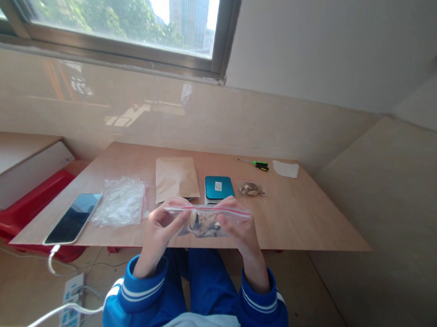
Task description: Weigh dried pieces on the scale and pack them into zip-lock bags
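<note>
Above the table's near edge I hold a clear zip bag [204, 225] with a red line along its top strip. Brown and dark dried pieces lie inside it; their kind is hard to make out. My left hand [164, 224] pinches the bag's left end near the strip. At the other end, my right hand [240, 228] grips the bag with the thumb in front. Just beyond the bag is a small scale [219, 188] with a teal top and a white label. To its right lies another clear bag [252, 188] of brown pieces.
On the wooden table [292, 221] are a brown paper envelope [177, 177], a pile of clear zip bags [119, 202] and a phone [74, 218] with a white cable. Screwdrivers [258, 164] and a white paper piece [286, 169] lie at the back. A red stool [29, 202] stands left.
</note>
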The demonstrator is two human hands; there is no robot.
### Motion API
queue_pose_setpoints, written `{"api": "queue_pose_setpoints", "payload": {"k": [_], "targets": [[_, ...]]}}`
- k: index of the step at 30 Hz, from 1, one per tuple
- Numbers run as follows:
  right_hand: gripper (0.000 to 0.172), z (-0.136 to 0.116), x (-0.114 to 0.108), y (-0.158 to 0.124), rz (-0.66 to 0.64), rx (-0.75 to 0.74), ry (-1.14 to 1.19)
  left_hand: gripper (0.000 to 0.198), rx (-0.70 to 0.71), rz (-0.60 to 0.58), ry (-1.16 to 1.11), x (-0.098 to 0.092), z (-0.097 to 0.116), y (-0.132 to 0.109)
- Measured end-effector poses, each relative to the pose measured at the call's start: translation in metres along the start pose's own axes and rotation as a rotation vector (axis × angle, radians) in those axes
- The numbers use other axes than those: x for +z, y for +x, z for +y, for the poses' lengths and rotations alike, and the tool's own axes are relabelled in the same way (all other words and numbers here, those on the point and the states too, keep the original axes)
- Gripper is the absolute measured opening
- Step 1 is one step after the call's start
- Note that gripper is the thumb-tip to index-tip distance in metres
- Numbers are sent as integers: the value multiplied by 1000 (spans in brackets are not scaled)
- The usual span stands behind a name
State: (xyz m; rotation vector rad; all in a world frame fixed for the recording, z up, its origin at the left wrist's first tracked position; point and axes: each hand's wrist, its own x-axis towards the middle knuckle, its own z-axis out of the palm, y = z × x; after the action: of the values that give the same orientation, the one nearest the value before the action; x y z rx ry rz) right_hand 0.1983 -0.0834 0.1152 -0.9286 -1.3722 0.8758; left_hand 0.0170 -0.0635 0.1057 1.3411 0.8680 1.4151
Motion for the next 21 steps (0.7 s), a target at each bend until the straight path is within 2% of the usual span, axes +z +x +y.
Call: {"api": "queue_pose_setpoints", "payload": {"k": [3,6,14,21], "targets": [[7,0,1,2,79,-29,-51,11,-22,-57,34,-1,3,1],[7,1,2,3,117,-61,-100,8,19,-81,82,-1,5,3],[7,6,5,4,223,-82,-182,10,151,69,227,6,5,4],[11,10,-3,4,71,-26,-45,10,34,-32,150,7,5,4]]}}
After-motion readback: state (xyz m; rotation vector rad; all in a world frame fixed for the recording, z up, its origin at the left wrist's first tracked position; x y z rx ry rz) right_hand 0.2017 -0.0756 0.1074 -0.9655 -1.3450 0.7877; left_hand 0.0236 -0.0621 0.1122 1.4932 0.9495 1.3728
